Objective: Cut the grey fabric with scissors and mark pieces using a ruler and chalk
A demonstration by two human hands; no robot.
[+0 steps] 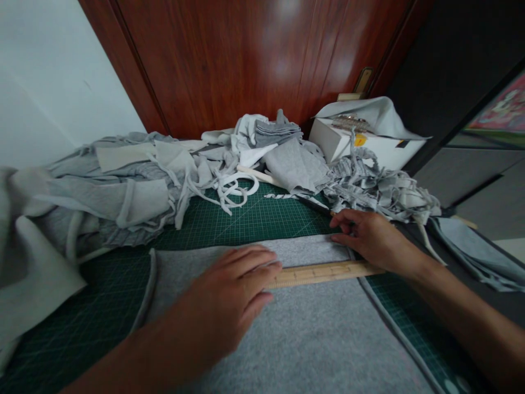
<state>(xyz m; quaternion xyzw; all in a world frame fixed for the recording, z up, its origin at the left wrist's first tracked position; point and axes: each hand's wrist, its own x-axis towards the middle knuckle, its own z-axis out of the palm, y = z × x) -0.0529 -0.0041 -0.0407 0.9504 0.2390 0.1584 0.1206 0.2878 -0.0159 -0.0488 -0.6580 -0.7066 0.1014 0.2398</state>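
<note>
A grey felt-like cloth [311,334] lies flat, its far edge a lighter grey strip [303,250]. Across it, just below that strip, runs a wooden ruler [315,273]. My left hand [238,290] rests palm down over the ruler's left part and the cloth, fingers stretched out; it hides that end of the ruler. At the cloth's far right corner is my right hand [369,238], its fingers bent and the thumb apart from them. Close to its fingertips lies a dark slim tool [314,206], perhaps a pen or knife; I see no grip on it.
A green cutting mat [270,216] lies beneath the cloth. Grey and white fabric scraps [139,191] are heaped at the left and back, with shredded strips [377,189] at the right. Behind them stand a white box [369,148] and a reddish wooden door [246,60].
</note>
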